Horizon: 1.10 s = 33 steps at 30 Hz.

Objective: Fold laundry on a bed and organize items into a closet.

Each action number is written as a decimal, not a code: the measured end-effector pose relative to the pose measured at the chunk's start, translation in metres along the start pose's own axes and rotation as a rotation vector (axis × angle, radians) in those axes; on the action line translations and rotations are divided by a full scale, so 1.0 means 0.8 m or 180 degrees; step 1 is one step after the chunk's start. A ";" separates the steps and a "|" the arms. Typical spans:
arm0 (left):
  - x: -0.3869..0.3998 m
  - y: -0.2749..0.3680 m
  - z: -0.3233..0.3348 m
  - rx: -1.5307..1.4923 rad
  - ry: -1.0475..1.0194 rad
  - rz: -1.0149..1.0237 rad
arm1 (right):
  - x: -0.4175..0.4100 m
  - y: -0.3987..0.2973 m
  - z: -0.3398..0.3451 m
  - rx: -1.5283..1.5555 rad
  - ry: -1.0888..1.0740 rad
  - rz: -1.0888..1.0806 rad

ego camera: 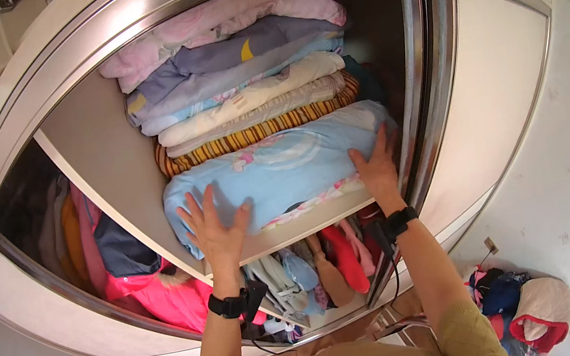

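Note:
A stack of folded bedding fills a wardrobe shelf (320, 216). Lowest lies a thick light-blue quilt (283, 169) with a pink and white print. My left hand (216, 224), fingers spread, is at its left front. My right hand (377, 164) rests at its right end, fingers apart. Neither hand grips anything visible. Above the blue quilt are a brown-and-yellow striped cloth (259, 131), a cream folded quilt (248, 101), a grey-purple quilt (240, 54) with a yellow moon, and pink floral bedding (233, 12) on top. Floral fabric shows under the blue quilt's front edge.
Sliding-door edges (425, 79) stand close to my right arm. A vertical divider (119, 213) is at the left, with a bright pink jacket (169, 298) beyond it. Several garments, one a red piece (345, 259), fill the space below. Clothes (536, 305) are piled at lower right.

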<state>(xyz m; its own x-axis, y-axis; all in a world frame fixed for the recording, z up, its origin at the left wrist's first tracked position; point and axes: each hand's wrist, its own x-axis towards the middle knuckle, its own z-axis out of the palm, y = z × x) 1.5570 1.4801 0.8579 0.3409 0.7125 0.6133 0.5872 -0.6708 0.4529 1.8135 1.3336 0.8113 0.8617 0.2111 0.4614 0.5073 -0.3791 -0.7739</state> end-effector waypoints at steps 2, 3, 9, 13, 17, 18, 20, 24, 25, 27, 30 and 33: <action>0.020 0.008 -0.002 0.0016 0.0102 0.0090 | -0.002 -0.008 -0.003 -0.0302 0.0073 -0.0187; 0.031 0.008 -0.005 0.0397 0.0098 0.0327 | -0.003 -0.025 -0.007 -0.0290 0.0066 -0.0206; 0.053 -0.021 0.005 0.1024 -0.0714 0.0272 | 0.026 -0.058 0.006 -0.0302 0.0448 -0.0708; 0.053 -0.042 0.031 0.0526 -0.0741 0.0333 | 0.022 0.021 0.066 -0.0930 0.0602 -0.0854; 0.057 -0.053 0.030 0.0392 -0.0612 0.0507 | 0.037 0.009 0.065 -0.0463 0.0557 -0.0934; 0.060 -0.057 0.029 0.0238 -0.0619 0.0607 | 0.040 0.011 0.064 -0.0524 0.0570 -0.0972; 0.051 -0.059 0.023 0.0156 -0.0626 0.0680 | 0.029 0.020 0.046 -0.0470 0.0326 -0.0924; 0.044 -0.056 0.007 0.0196 -0.0830 0.0583 | 0.016 0.027 0.031 -0.0664 0.0176 -0.1021; 0.046 -0.056 0.002 0.0234 -0.0787 0.0477 | 0.015 0.025 0.029 -0.0666 0.0167 -0.1021; 0.048 -0.048 -0.008 0.0269 -0.0797 0.0352 | 0.014 0.018 0.021 -0.0616 0.0129 -0.0811; 0.056 -0.033 -0.013 0.0585 -0.1272 0.0271 | 0.018 0.009 0.008 0.0185 -0.0052 -0.0405; 0.040 -0.038 0.006 0.0712 -0.1039 0.0321 | 0.022 0.030 0.022 0.0822 -0.0157 -0.0357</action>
<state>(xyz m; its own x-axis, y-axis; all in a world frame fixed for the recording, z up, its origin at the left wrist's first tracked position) 1.5536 1.5246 0.8605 0.5989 0.6975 0.3936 0.6719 -0.7050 0.2271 1.8414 1.3441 0.7933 0.7964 0.2848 0.5335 0.5801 -0.1101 -0.8071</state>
